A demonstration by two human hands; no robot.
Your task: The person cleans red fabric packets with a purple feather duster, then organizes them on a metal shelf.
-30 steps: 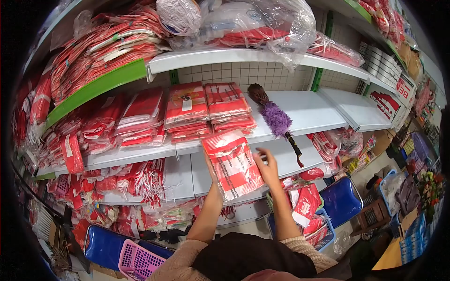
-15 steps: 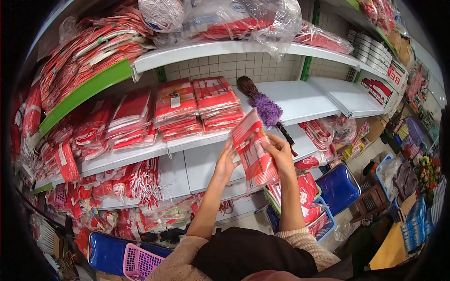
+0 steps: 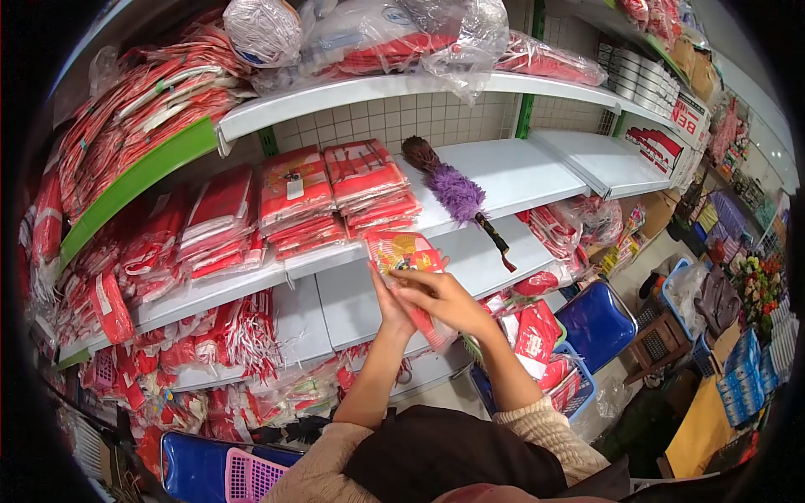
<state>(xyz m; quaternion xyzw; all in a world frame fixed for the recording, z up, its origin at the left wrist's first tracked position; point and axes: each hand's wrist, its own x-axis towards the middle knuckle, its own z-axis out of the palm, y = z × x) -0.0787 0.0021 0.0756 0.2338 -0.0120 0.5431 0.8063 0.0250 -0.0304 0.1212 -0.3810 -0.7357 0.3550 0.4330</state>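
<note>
A red plastic-wrapped packet (image 3: 401, 245) with a yellow emblem on its face is held in front of the middle shelf. My left hand (image 3: 391, 303) grips it from the left and underneath, partly hidden by the packet. Across its front lie the bent fingers of my right hand (image 3: 446, 300), which also holds it. Just beyond my hands, two piles of similar red packets (image 3: 369, 176) (image 3: 295, 189) rest on the shelf. A purple feather duster (image 3: 458, 194) lies to their right, its dark handle hanging over the shelf edge.
More red packets (image 3: 220, 210) line the shelf at left. Bagged goods and a ball of white string (image 3: 262, 32) sit on the upper shelf. Below right are a blue basket (image 3: 580, 396) of red packets and a blue chair (image 3: 597, 318); a pink basket (image 3: 251, 476) is at lower left.
The packet has moved left and turned to show its yellow emblem. My right hand has shifted from its right edge to across its front. The view has turned slightly.
</note>
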